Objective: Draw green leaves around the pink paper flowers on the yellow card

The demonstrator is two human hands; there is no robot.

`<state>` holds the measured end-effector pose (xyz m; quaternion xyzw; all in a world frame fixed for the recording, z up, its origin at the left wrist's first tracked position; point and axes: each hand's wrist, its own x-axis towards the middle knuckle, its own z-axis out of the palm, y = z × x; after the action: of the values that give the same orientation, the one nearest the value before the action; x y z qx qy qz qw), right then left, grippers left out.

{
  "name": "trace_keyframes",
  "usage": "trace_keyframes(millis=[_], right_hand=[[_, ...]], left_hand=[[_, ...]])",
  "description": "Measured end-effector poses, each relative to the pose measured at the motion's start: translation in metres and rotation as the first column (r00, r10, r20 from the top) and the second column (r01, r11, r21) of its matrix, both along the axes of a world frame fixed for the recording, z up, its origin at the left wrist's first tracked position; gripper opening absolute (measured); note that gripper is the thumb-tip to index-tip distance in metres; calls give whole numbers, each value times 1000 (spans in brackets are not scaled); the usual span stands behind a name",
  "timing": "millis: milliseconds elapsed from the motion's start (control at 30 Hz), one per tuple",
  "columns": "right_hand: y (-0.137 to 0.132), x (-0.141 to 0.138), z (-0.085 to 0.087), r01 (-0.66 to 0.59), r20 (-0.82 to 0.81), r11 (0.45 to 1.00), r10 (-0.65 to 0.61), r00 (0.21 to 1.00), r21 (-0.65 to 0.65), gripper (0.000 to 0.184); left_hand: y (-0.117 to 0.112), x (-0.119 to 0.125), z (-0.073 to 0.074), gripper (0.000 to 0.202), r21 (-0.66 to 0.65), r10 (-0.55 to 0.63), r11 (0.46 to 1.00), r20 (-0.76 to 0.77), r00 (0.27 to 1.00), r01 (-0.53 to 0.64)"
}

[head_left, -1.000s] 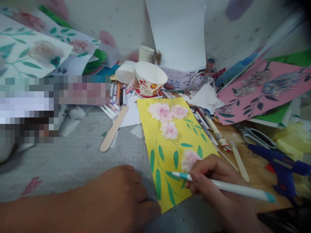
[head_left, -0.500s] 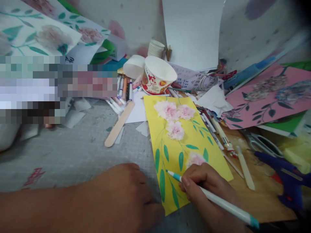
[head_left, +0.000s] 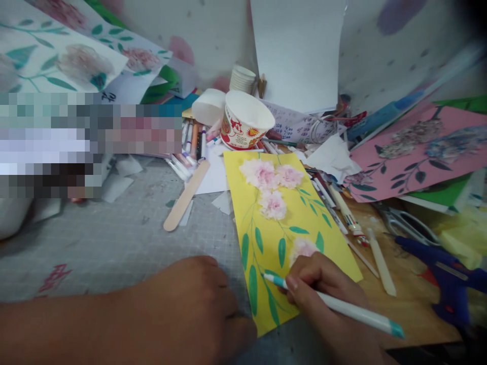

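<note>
Mat (head_left: 125,243) stretches between stick (head_left: 186,196), left hand (head_left: 209,309) and edge of paper (head_left: 293,214).

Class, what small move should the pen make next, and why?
Probably one short, light stroke: the right hand holds the white pen with its tip at, or just above, the yellow sheet, among the green leaves; contact is too fine to tell.

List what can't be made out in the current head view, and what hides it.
All in the head view:
Lowest pink flower: lower part, hidden by the right hand.
Marker: whether its tip touches the yellow paper; too small and blurred.
Left hand: fingertips, hidden behind the hand itself.
Blue glue gun: rear end, cut off by the right edge.
Red mat lettering: blurred beyond reading.
</note>
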<state>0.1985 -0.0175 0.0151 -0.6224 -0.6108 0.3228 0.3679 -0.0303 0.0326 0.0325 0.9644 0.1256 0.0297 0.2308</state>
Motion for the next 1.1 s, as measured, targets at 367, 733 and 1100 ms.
trace_keyframes(millis=[367,733,1100], right_hand=[[3,-7,-7,101,-29,995,-102,994,-22,21],[-9,51,14,89,-41,881,-79,996,465,10],[12,134,16,-67,632,995,4,775,76,29]], left_hand=[[-2,0,-11,19,101,-2,995,58,998,-3],[15,-7,0,13,-51,131,991,250,959,-122],[58,-13,-17,36,414,513,783,-10,858,-464]])
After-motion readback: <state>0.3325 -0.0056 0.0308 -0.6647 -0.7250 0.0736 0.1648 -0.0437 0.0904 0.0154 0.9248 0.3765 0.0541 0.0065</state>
